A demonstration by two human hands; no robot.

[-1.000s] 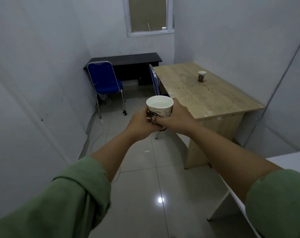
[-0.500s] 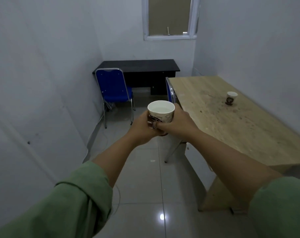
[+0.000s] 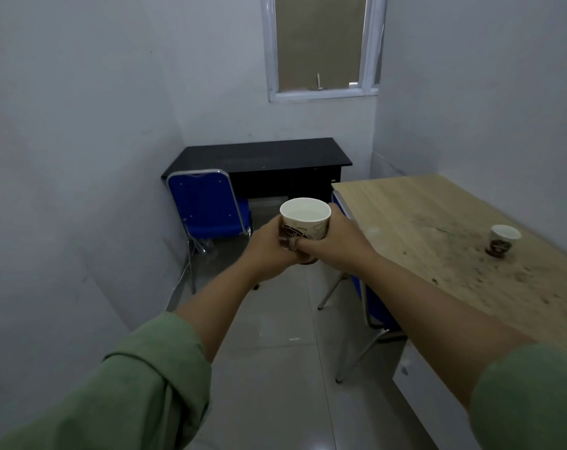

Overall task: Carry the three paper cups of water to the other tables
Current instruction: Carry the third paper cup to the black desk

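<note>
A white paper cup (image 3: 304,220) with a dark printed pattern is full of water and held upright at chest height over the floor. My left hand (image 3: 269,246) wraps its left side and my right hand (image 3: 337,243) its right side, fingers meeting at the base. A second paper cup (image 3: 502,239) stands on the light wooden table (image 3: 421,228) at the right, near the wall. A black desk (image 3: 259,155) stands against the far wall under the window.
A blue chair (image 3: 207,206) with a metal frame stands in front of the black desk at the left. Another blue chair (image 3: 369,306) is tucked at the wooden table's near side. A tiled aisle runs between the left wall and the wooden table.
The view has moved forward along the aisle; the black desk, the blue chair and the wooden table are nearer. Both hands keep the same hold on the cup.
</note>
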